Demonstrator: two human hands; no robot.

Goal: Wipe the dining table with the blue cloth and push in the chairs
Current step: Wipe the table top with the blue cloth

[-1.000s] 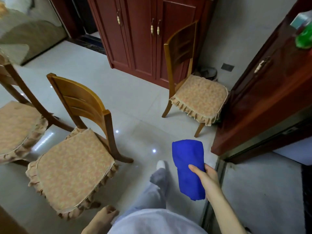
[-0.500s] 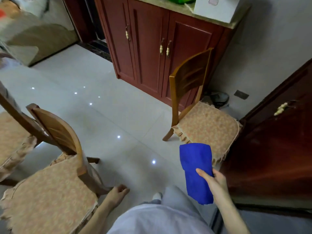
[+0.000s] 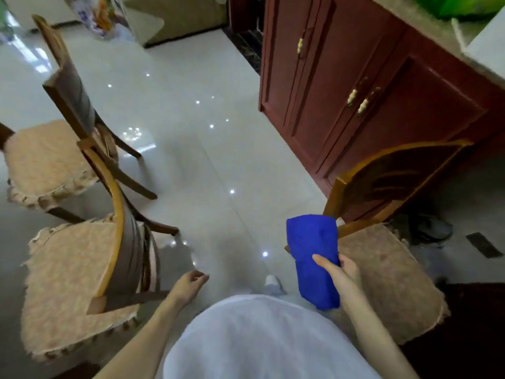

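Glossy white floor tiles [image 3: 207, 165] carry three chairs pulled out, no desk in view, so wiping and pushing in both look undone, while the right hand [image 3: 341, 280] is clamped on the folded blue cloth [image 3: 314, 250] and the left hand [image 3: 188, 285] hangs loosely curled, empty.

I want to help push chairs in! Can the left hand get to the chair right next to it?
Probably yes. The left hand is empty and loosely open, just beside the near chair backrest, with only bare floor between them. The right hand holds the blue cloth.
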